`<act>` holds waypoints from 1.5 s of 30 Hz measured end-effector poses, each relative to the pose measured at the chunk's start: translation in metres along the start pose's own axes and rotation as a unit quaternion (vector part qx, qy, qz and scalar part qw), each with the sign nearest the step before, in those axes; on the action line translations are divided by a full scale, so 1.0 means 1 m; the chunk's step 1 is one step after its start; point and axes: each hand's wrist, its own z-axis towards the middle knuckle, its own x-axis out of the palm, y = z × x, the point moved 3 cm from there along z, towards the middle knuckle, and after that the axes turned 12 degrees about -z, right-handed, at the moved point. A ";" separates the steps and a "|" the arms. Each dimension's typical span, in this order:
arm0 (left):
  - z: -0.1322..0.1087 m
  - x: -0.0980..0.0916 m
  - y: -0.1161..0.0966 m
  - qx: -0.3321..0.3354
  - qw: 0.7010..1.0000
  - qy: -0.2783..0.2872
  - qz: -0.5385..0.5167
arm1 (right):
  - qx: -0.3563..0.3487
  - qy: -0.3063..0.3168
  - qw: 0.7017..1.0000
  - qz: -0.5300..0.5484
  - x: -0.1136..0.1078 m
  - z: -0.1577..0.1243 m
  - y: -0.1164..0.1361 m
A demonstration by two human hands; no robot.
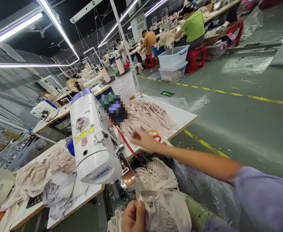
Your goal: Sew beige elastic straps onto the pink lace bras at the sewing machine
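Note:
At the bottom, my left hand [133, 216] is closed, thumb on top, gripping the edge of a beige lace bra [167, 207] that lies over my lap. My right hand [142, 140] is stretched over the table beside a heap of beige fabric straps [150, 116]. Its fingers are curled together and a little blurred; whatever they hold, if anything, cannot be made out. Scissors [156, 135] with yellow and red handles lie just behind that hand. To the left of both hands stands a white sewing machine [95, 141], with a red cord [128, 143] hanging by it.
More beige lace pieces [40, 172] and pale grey strips [60, 190] lie on the table left of the machine. Thread cones [120, 66] stand behind it. Stacked plastic bins [172, 62] sit on the floor. A co-worker in a green shirt [193, 27] sits farther back.

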 end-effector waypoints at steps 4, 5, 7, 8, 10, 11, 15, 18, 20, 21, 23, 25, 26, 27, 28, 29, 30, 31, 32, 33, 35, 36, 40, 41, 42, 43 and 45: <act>0.006 0.005 0.003 0.007 0.999 0.034 0.033 | -0.056 0.250 0.967 0.013 0.069 -0.109 0.016; 0.006 0.008 0.004 0.007 0.998 0.047 0.041 | -0.050 0.250 0.967 0.012 0.077 -0.123 0.018; 0.005 0.013 0.004 0.004 0.996 0.072 0.059 | -0.021 0.195 0.980 0.017 0.087 -0.134 0.019; 0.005 0.015 0.003 0.001 0.995 0.081 0.065 | -0.007 0.160 0.987 0.027 0.089 -0.134 0.019; 0.003 0.015 0.001 -0.007 0.994 0.093 0.058 | 0.007 0.107 0.993 0.048 0.094 -0.130 0.019; 0.002 0.014 0.001 -0.012 0.994 0.097 0.047 | 0.006 0.089 0.995 0.053 0.096 -0.129 0.019; 0.001 0.000 0.011 -0.015 0.995 0.096 0.006 | 0.013 0.049 0.996 0.071 0.101 -0.127 0.022; 0.003 -0.007 0.024 0.055 0.987 0.147 0.014 | 0.080 0.036 0.979 0.185 0.104 -0.127 0.022; 0.004 -0.006 0.033 0.120 0.976 0.181 0.015 | 0.118 0.038 0.955 0.269 0.106 -0.124 0.024; 0.004 -0.005 0.038 0.134 0.973 0.190 0.011 | 0.125 0.039 0.947 0.295 0.108 -0.121 0.025; 0.004 -0.003 0.046 0.118 0.977 0.175 -0.002 | 0.123 0.035 0.942 0.311 0.108 -0.111 0.028; 0.003 -0.004 0.049 0.098 0.988 0.120 -0.007 | 0.112 0.019 0.948 0.297 0.108 -0.100 0.029; 0.002 -0.006 0.047 0.100 0.991 0.084 -0.008 | 0.107 0.004 0.953 0.283 0.107 -0.094 0.029; 0.002 -0.009 0.043 0.111 0.992 0.050 -0.008 | 0.103 -0.010 0.959 0.264 0.106 -0.088 0.027; 0.003 -0.013 0.037 0.131 0.991 0.026 -0.005 | 0.101 -0.026 0.965 0.241 0.105 -0.082 0.025; 0.004 -0.016 0.031 0.156 0.988 0.013 0.006 | 0.100 -0.041 0.970 0.216 0.105 -0.077 0.021; 0.007 -0.018 0.024 0.182 0.983 0.008 0.027 | 0.100 -0.057 0.975 0.192 0.105 -0.073 0.017; 0.010 -0.021 0.017 0.208 0.976 0.008 0.059 | 0.101 -0.073 0.978 0.169 0.105 -0.069 0.012; 0.013 -0.023 0.010 0.232 0.968 0.012 0.097 | 0.102 -0.088 0.979 0.152 0.105 -0.066 0.007; 0.017 -0.024 0.004 0.250 0.959 0.018 0.133 | 0.102 -0.100 0.979 0.143 0.106 -0.062 0.002; 0.024 -0.026 -0.005 0.257 0.949 0.028 0.182 | 0.099 -0.110 0.977 0.151 0.107 -0.056 -0.007; 0.028 -0.027 -0.008 0.253 0.948 0.030 0.189 | 0.095 -0.111 0.976 0.159 0.108 -0.052 -0.011; 0.036 -0.033 -0.011 0.228 0.954 0.017 0.195 | 0.058 -0.134 0.982 0.116 0.103 -0.037 -0.017; 0.037 -0.034 -0.011 0.224 0.954 0.009 0.199 | 0.042 -0.139 0.985 0.090 0.101 -0.033 -0.017; 0.039 -0.036 -0.011 0.219 0.954 0.001 0.205 | 0.024 -0.141 0.988 0.065 0.099 -0.029 -0.016; 0.040 -0.037 -0.011 0.214 0.954 -0.006 0.210 | 0.005 -0.140 0.989 0.043 0.097 -0.025 -0.014; 0.041 -0.040 -0.011 0.207 0.954 -0.015 0.215 | -0.028 -0.137 0.990 0.011 0.093 -0.018 -0.012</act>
